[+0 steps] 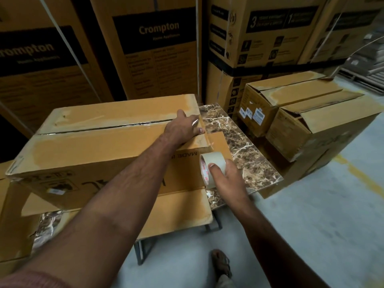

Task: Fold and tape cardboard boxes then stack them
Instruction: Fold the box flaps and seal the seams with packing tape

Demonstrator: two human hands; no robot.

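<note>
A large cardboard box [99, 140] lies on a marble-topped table [245, 150], its two top flaps folded shut with a seam running left to right. My left hand [185, 126] presses flat on the flaps at the box's right end, fingers spread. My right hand [225, 175] grips a roll of tape [211, 166] beside the box's lower right corner, thumb on the roll. A short strip of tape seems to run from the roll up to the box's right end.
Flattened cardboard [180, 210] lies under the box on the table. Two taped boxes [307, 113] stand stacked on the right. Tall printed cartons [145, 48] wall off the back. Grey floor [311, 235] opens at lower right, where my sandalled foot [221, 262] stands.
</note>
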